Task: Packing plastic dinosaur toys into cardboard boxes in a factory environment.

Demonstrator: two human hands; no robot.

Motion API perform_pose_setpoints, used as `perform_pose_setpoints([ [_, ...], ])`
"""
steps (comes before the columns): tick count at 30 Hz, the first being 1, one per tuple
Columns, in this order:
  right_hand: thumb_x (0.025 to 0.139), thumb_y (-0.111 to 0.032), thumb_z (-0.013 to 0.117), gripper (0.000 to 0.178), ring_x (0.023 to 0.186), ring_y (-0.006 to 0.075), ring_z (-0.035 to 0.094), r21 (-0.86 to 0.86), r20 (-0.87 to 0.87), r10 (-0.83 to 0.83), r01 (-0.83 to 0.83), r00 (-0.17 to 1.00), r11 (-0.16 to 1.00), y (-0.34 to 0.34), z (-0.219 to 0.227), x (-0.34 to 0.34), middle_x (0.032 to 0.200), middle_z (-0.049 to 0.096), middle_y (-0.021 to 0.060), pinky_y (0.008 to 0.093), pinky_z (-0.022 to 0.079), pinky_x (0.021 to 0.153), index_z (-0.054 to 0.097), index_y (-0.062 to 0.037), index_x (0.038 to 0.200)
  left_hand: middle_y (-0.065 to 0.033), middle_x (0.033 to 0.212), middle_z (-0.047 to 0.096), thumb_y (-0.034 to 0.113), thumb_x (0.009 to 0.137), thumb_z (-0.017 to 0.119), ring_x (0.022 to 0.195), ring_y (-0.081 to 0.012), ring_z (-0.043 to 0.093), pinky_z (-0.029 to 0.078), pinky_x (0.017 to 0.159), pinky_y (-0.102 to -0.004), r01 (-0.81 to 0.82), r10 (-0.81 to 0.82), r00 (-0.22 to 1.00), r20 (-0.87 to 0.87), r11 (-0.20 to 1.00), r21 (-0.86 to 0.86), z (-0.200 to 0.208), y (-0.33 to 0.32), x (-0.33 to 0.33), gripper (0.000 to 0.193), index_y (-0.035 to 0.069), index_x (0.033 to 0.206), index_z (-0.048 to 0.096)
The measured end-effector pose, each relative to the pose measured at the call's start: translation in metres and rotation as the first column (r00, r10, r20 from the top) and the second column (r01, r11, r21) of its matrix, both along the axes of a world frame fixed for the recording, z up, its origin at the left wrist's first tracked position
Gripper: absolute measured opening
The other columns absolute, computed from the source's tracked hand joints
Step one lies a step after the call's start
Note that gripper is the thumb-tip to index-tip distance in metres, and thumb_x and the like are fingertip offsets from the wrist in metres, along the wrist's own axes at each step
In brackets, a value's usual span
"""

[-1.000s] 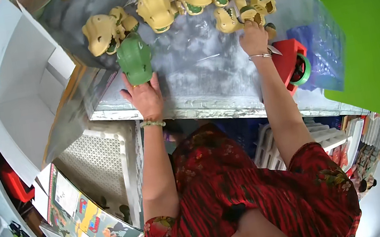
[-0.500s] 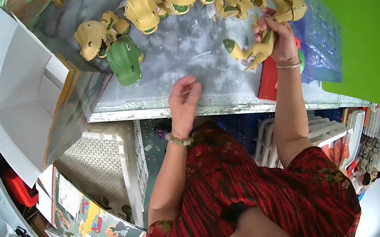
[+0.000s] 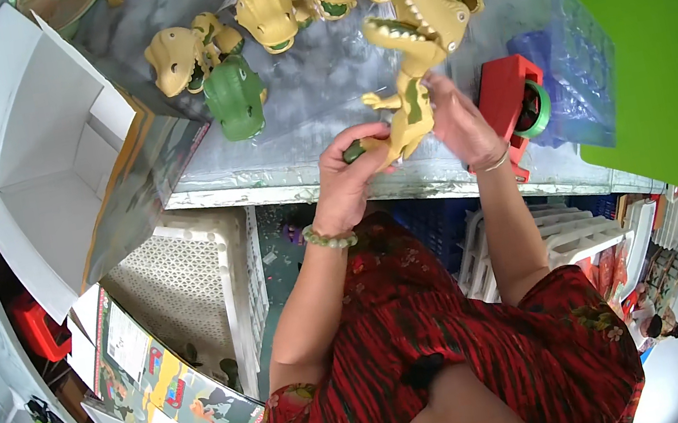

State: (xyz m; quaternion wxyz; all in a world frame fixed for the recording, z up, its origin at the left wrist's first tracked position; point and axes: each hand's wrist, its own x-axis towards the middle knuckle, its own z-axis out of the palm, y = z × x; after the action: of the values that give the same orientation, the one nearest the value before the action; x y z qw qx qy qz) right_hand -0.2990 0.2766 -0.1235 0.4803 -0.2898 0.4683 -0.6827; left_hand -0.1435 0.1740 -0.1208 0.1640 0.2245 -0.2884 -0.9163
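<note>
My left hand (image 3: 348,176) is closed around the tail end of a yellow toy dinosaur (image 3: 415,111) with green patches. The toy is tilted up above the table's front edge, its toothed mouth wide apart and its head pointing away from me. Along the toy's right side lies my right hand (image 3: 462,124), fingers stretched out and slightly blurred; some fingertips are hidden behind the body. Just right of that hand stands a red tape dispenser (image 3: 507,92) with a green roll. A green toy dinosaur head (image 3: 235,99) sits on the table, left of both hands.
Several yellow toy dinosaurs (image 3: 266,16) line the back of the table (image 3: 297,93). An open box (image 3: 39,185), white inside, stands at the left. Clear plastic bags (image 3: 586,71) and a green sheet (image 3: 643,44) lie right. A white crate (image 3: 183,296) is below the table edge.
The yellow dinosaur has come from the right toward the middle and turned head away from me. My left hand has taken its tail; my right hand has loosened its grip.
</note>
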Motion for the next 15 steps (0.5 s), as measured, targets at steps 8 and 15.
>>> perform_pose_setpoints([
  [8, 0.081, -0.046, 0.037, 0.058, 0.097, 0.0289, 0.049, 0.073, 0.868, -0.052, -0.023, 0.493, 0.997, -0.007, -0.029, 0.029, 0.107, 0.049, 0.0152, 0.0424, 0.04, 0.082, 0.032, -0.0041, 0.121, -0.0017, 0.083, 0.056, -0.001, 0.071, 0.055, 0.07, -0.0064, 0.051, 0.043, 0.06, -0.02, 0.154, -0.137, 0.984, 0.119, 0.976, -0.153, 0.006, -0.009, 0.016, 0.019, 0.002, 0.09, 0.057],
  [15, 0.074, -0.016, 0.054, 0.045, 0.078, 0.0121, 0.053, 0.25, 0.456, 0.124, -0.261, 0.881, 0.932, -0.015, -0.023, 0.024, 0.089, 0.055, 0.0062, 0.0247, 0.043, 0.068, 0.041, 0.0009, 0.114, -0.0039, 0.084, 0.057, -0.001, 0.071, 0.055, 0.069, -0.0073, 0.051, 0.044, 0.058, -0.0201, 0.207, -0.158, 0.974, 0.161, 0.913, -0.351, -0.004, -0.013, 0.027, 0.02, 0.001, 0.091, 0.057],
])
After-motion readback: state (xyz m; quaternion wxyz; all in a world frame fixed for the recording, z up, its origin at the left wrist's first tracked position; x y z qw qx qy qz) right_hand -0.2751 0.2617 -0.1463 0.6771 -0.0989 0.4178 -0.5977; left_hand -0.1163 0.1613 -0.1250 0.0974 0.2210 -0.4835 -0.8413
